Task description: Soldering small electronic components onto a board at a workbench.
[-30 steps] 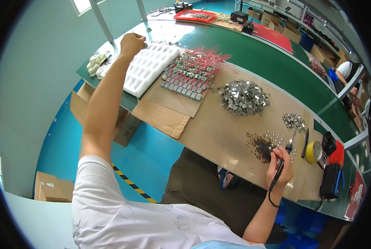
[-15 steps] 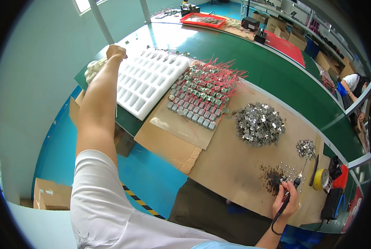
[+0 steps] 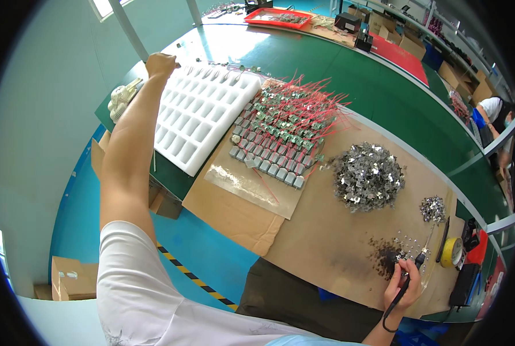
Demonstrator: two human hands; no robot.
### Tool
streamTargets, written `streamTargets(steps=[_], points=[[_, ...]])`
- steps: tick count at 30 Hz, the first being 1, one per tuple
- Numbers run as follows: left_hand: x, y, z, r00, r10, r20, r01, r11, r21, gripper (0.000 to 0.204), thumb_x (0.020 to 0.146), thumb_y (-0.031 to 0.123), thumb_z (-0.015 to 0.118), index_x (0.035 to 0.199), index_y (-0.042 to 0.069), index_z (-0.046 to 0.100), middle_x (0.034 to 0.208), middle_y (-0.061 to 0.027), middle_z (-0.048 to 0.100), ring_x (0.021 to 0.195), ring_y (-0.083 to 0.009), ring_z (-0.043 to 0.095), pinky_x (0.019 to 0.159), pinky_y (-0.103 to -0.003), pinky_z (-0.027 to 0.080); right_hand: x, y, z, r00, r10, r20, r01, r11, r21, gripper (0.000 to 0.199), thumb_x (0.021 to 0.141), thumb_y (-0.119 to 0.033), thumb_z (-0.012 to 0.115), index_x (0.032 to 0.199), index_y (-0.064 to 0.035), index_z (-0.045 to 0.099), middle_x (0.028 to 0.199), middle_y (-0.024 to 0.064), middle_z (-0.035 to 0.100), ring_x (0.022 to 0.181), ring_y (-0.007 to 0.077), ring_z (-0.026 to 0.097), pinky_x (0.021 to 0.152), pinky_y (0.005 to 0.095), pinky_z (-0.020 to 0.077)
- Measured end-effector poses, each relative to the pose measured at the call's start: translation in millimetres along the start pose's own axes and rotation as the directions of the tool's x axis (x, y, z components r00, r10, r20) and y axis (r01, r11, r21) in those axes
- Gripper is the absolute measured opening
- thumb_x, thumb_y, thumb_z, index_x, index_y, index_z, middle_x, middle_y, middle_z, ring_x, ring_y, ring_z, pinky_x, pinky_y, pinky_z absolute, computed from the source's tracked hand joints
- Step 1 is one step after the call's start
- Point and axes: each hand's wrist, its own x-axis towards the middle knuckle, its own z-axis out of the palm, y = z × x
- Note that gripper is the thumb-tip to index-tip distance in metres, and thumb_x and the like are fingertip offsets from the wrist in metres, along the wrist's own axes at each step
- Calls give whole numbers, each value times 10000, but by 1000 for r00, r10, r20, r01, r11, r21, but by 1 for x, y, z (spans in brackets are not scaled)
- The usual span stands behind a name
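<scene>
Tray, white, at left end of table, left hand by its far-left corner, grip unreadable; right hand towards near edge holding corded tool, which could scatter small metal pieces just beyond if it drifts

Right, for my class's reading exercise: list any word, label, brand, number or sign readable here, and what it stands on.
No words, brands or numbers can be read.
Cardboard box, lower left: pale patch, too small to make out.
White shirt: faint marks, no legible text.
Yellow tape roll: nothing legible.
Striped floor tape: no readable words.
</scene>
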Motion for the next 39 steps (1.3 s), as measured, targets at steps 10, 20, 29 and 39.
streamTargets(steps=[10,20,29,39], points=[[-95,141,-4,902,211,378,23,849,-527,216,956,171,754,1066,-13,779,884,-99,802,664,-89,725,390,-244,328,-2,-1,0,999,31,-32,-30,999,37,331,884,78,773,1196,25,675,974,153,771,818,279,746,744,348,597],[-136,147,-11,855,240,460,-79,936,-342,253,904,206,788,1082,28,810,873,-71,800,766,-151,797,488,-299,528,2,-4,-2,997,-32,-72,37,997,73,342,859,76,804,1172,-6,696,948,139,780,821,268,763,735,336,604],[-225,121,-78,553,519,652,-474,839,-266,303,766,17,731,1059,-27,793,1001,-148,796,789,-230,764,762,-363,606,8,-5,-3,993,-94,-65,103,983,154,323,825,87,802,1111,-38,718,898,168,733,735,348,695,645,389,559],[-252,109,-72,605,529,595,-569,810,-141,269,709,97,745,958,8,795,913,-190,770,903,-330,747,835,-420,586,8,-8,-15,999,-43,-1,43,982,186,336,823,104,758,1123,-43,719,905,148,726,839,322,695,734,391,574]])
